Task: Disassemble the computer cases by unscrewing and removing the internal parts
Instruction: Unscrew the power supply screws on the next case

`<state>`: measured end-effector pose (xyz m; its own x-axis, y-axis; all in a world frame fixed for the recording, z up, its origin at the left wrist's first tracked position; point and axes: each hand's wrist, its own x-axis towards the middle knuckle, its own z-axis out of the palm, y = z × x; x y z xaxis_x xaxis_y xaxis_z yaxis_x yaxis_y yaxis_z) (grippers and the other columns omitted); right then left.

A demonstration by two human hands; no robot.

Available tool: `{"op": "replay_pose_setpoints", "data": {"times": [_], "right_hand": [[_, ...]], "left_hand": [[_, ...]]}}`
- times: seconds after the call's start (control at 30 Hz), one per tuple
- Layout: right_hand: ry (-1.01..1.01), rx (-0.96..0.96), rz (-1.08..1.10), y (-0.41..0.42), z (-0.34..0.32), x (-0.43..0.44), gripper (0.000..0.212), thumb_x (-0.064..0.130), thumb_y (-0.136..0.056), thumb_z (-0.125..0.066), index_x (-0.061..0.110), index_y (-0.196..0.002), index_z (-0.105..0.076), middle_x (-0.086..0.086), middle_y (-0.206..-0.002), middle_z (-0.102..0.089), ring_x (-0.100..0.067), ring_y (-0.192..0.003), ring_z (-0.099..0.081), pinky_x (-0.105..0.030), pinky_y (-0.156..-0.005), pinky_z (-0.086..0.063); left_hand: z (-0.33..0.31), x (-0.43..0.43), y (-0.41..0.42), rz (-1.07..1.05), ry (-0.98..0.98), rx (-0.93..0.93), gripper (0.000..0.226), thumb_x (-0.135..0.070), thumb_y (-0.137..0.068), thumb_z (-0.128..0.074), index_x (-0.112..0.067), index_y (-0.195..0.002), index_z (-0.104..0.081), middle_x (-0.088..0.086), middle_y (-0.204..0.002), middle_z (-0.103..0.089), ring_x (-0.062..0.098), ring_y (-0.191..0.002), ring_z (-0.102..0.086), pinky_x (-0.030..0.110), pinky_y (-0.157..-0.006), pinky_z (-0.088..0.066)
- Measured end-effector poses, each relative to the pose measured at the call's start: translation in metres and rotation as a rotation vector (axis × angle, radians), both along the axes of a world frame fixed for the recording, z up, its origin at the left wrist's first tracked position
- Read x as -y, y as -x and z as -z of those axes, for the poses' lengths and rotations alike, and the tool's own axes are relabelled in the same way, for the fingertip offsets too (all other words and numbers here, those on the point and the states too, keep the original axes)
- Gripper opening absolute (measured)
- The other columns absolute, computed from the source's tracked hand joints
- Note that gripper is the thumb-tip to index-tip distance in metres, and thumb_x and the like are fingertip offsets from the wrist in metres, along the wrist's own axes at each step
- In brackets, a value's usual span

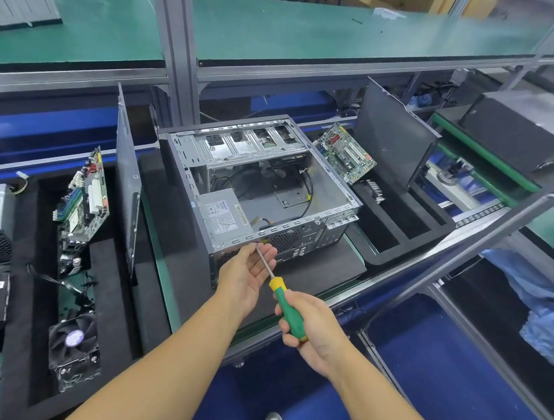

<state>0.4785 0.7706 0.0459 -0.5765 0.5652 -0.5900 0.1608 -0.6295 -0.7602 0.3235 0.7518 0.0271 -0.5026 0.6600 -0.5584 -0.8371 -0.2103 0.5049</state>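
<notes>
An open computer case (331, 190) lies on its side on the bench, with a grey power supply (224, 214) still inside at its near left corner. My right hand (308, 329) grips the green and yellow handle of a screwdriver (285, 306). The shaft points up-left, and its tip sits at the case's rear panel near the power supply. My left hand (246, 274) is held palm up under the shaft, fingers loosely curled beside the tip, holding nothing that I can see.
A black foam tray (108, 291) on the left holds a motherboard (82, 206), a cooler fan (73, 350) and a side panel (129, 182). On the right stand another motherboard (346, 152), a black side panel (393, 132) and a further case (523, 128).
</notes>
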Motion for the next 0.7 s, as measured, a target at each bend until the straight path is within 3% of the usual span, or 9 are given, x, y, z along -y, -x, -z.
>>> {"op": "replay_pose_setpoints", "data": {"times": [0.17, 0.33, 0.47, 0.7], "right_hand": [[0.101, 0.041, -0.046, 0.0047, 0.0028, 0.0085, 0.036, 0.025, -0.103, -0.047, -0.003, -0.104, -0.070, -0.010, -0.076, -0.064, -0.015, -0.056, -0.051, -0.027, -0.047, -0.039], [-0.009, 0.062, -0.067, 0.0054, 0.0040, 0.0074, 0.007, 0.019, -0.099, -0.062, 0.013, -0.097, -0.059, -0.006, -0.080, -0.061, -0.018, -0.063, -0.060, -0.034, -0.058, -0.055], [-0.105, 0.146, -0.128, 0.0037, 0.0036, 0.0063, 0.013, 0.024, -0.096, -0.065, 0.018, -0.101, -0.054, -0.003, -0.085, -0.058, -0.014, -0.056, -0.055, -0.023, -0.042, -0.038], [-0.103, 0.132, -0.130, 0.0006, 0.0034, 0.0010, 0.014, 0.022, -0.096, -0.064, 0.017, -0.103, -0.053, -0.004, -0.087, -0.056, -0.014, -0.055, -0.049, -0.021, -0.040, -0.029]], "left_hand": [[-0.0019, 0.0014, 0.0005, 0.019, 0.020, -0.029, 0.020, -0.015, -0.101, -0.055, 0.001, -0.104, -0.066, 0.015, -0.096, -0.077, 0.022, -0.088, -0.076, 0.027, -0.065, -0.061], [-0.0068, -0.0016, 0.0011, 0.044, 0.048, -0.015, 0.018, -0.014, -0.101, -0.053, -0.001, -0.101, -0.066, 0.012, -0.094, -0.076, 0.018, -0.079, -0.075, 0.027, -0.065, -0.060], [-0.0090, -0.0040, 0.0017, 0.057, 0.023, 0.065, 0.019, -0.014, -0.099, -0.051, -0.002, -0.101, -0.065, 0.010, -0.089, -0.074, 0.016, -0.074, -0.074, 0.027, -0.066, -0.062], [-0.0041, -0.0053, -0.0011, 0.070, 0.017, -0.008, 0.019, -0.020, -0.101, -0.058, -0.004, -0.104, -0.066, 0.008, -0.087, -0.074, 0.016, -0.075, -0.073, 0.028, -0.067, -0.059]]}}
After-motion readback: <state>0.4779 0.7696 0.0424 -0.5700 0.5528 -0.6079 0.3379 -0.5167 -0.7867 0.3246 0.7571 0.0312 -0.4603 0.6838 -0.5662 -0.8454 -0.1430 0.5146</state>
